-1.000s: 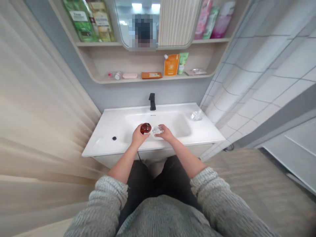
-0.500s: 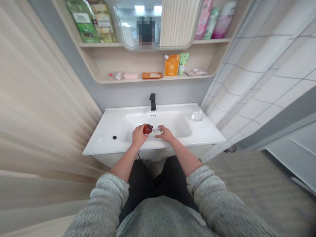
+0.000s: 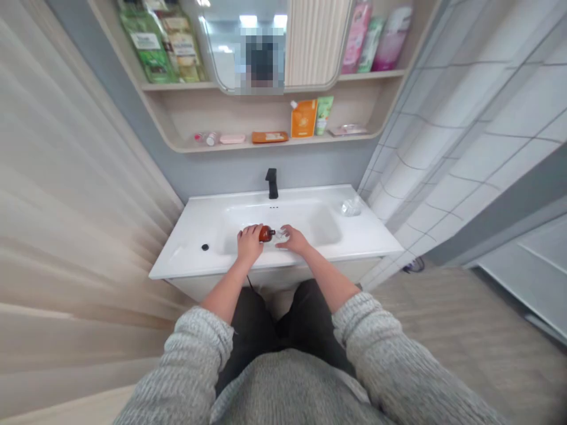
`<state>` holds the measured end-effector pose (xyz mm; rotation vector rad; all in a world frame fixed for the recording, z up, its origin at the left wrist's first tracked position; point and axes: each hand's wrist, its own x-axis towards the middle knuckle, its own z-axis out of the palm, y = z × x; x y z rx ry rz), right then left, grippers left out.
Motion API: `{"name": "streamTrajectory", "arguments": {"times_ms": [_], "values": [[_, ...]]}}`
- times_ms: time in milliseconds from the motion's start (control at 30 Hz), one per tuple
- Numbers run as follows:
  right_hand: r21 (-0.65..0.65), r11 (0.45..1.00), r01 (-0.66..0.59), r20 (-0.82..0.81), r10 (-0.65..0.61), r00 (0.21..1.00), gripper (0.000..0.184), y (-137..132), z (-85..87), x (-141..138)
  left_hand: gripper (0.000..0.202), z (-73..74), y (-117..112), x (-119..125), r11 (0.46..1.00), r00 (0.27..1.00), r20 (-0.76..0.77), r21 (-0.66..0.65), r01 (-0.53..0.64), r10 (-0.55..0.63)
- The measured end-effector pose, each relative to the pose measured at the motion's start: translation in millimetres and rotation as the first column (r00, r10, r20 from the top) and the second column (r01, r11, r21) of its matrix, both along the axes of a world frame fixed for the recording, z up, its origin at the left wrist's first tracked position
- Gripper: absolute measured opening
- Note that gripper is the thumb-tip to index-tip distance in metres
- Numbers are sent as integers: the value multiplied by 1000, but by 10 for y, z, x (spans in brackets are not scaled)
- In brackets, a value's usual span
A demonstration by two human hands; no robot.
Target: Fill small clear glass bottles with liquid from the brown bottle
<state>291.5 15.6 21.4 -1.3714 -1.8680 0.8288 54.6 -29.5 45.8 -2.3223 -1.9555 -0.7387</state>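
Note:
My left hand (image 3: pixel 250 243) is wrapped around a brown bottle (image 3: pixel 266 234), which lies nearly level with its dark neck pointing right. In my right hand (image 3: pixel 295 241), the fingers curl around a small clear container (image 3: pixel 280 235). The bottle's mouth is right at the container; whether the two touch, or whether liquid runs between them, is too small to tell. Both hands are over the front part of the white sink basin (image 3: pixel 325 221). A small round black cap (image 3: pixel 205 247) lies on the counter to the left.
A black faucet (image 3: pixel 272 184) stands behind the basin. Crumpled clear plastic (image 3: pixel 351 207) sits on the right of the counter (image 3: pixel 376 236). Above, a shelf (image 3: pixel 177 144) holds an orange pouch (image 3: pixel 303 119), a green tube (image 3: pixel 323 115) and several small items. Curtains hang at the left.
The brown bottle has tipped further over, so its neck now points right at the clear container. My left hand has rolled with it. My right hand stays almost in place.

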Motion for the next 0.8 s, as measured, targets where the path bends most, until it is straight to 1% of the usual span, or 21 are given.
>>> {"name": "streamTrajectory", "arguments": {"times_ms": [167, 500, 800], "values": [[7, 1000, 9, 42, -9, 999, 74, -1, 3, -12, 71, 51, -42, 31, 999, 997, -72, -23, -27, 26], [27, 1000, 8, 99, -11, 995, 75, 1, -1, -28, 68, 48, -74, 30, 999, 995, -98, 36, -5, 8], [39, 999, 2, 107, -6, 994, 75, 20, -48, -26, 66, 37, -76, 34, 997, 994, -109, 72, 10, -2]]}}
